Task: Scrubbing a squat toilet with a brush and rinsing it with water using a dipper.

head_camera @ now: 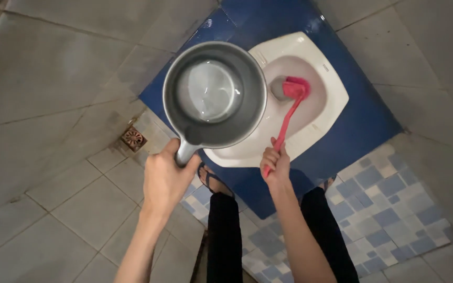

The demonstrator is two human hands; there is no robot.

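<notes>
Brush [288,118] in my right hand [275,166], scoop [214,94] in left hand [164,178].
Both grips closed tight; brush's long axis runs up-right from grip, pink head in toilet bowl [310,112].

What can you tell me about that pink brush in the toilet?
The pink brush looks plastic, with a long thin handle and a wider bristled head. It slants up from the right hand, whose grip closes around the handle's lower end. Its head rests inside the white squat toilet bowl, near the drain hole.
</notes>
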